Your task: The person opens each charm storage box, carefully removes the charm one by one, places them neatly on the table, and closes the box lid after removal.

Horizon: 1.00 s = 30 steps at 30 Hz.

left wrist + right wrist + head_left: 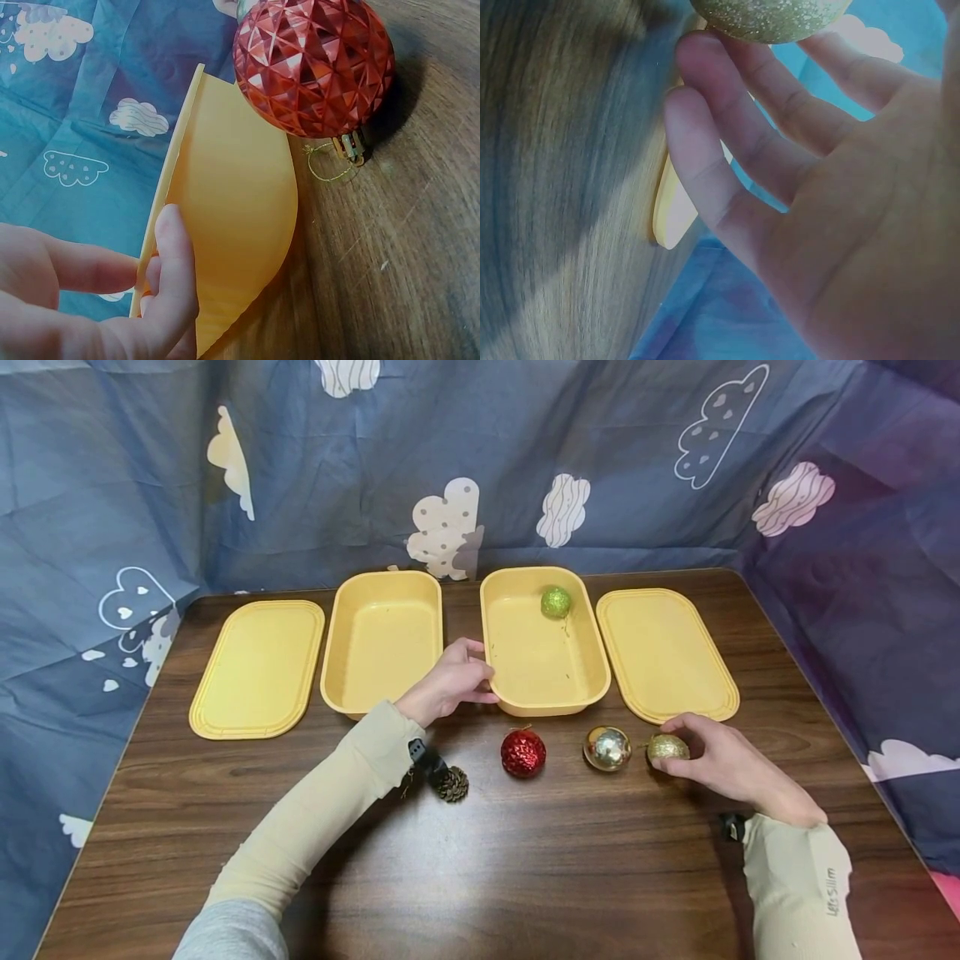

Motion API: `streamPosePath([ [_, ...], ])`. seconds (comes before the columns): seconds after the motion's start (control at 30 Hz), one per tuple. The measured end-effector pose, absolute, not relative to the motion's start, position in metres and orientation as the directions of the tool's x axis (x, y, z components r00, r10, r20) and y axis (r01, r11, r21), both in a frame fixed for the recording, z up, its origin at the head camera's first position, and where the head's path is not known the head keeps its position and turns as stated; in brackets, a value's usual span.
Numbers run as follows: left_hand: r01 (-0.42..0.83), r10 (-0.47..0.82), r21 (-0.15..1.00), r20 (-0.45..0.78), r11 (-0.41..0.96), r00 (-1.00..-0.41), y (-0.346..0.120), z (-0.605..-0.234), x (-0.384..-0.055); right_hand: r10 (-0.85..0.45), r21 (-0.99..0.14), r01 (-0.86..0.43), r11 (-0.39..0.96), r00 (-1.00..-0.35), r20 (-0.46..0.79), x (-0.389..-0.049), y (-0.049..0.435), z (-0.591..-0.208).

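My left hand (455,677) pinches the near left rim of a yellow container (543,702); in the left wrist view, finger and thumb (176,262) lie on either side of its wall. Inside that container, toward the back right, sits a green glittery bauble (556,602). With the fingers of my right hand (720,762) I hold a gold glittery bauble (666,749) at the table surface; in the right wrist view only its lower part shows. Left of it lies a shiny gold bauble (607,749), and farther left a red faceted bauble (523,753) with a gold loop.
A second yellow container (382,685) stands to the left. Flat yellow lids lie at both sides, a left lid (258,668) and a right lid (667,652). Near my left wrist is a pine cone (453,785). A cloud-patterned cloth (300,485) hangs behind the wooden table (525,877).
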State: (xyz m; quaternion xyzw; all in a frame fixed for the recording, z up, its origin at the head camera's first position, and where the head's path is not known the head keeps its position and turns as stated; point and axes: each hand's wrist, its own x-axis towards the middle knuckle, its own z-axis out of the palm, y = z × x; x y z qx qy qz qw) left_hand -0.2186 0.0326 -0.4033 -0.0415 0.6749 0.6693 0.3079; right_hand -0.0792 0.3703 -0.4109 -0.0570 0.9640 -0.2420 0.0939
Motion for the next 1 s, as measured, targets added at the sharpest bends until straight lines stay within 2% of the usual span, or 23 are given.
streamPosePath([
  [0.6,-0.464,0.358,0.878,-0.474,0.12,-0.804,0.032,-0.404,-0.219,-0.115,-0.464,-0.019,0.886,-0.977,-0.178,-0.082,0.379,-0.399],
  [0.83,-0.464,0.357,0.879,-0.472,0.114,-0.806,0.032,-0.403,-0.219,-0.099,-0.445,-0.03,0.895,-0.986,-0.132,-0.093,0.383,-0.381],
  [1.0,-0.467,0.356,0.877,-0.475,0.114,-0.805,0.032,-0.403,-0.219,-0.118,-0.425,-0.084,0.901,-0.992,-0.053,-0.106,0.376,-0.369],
])
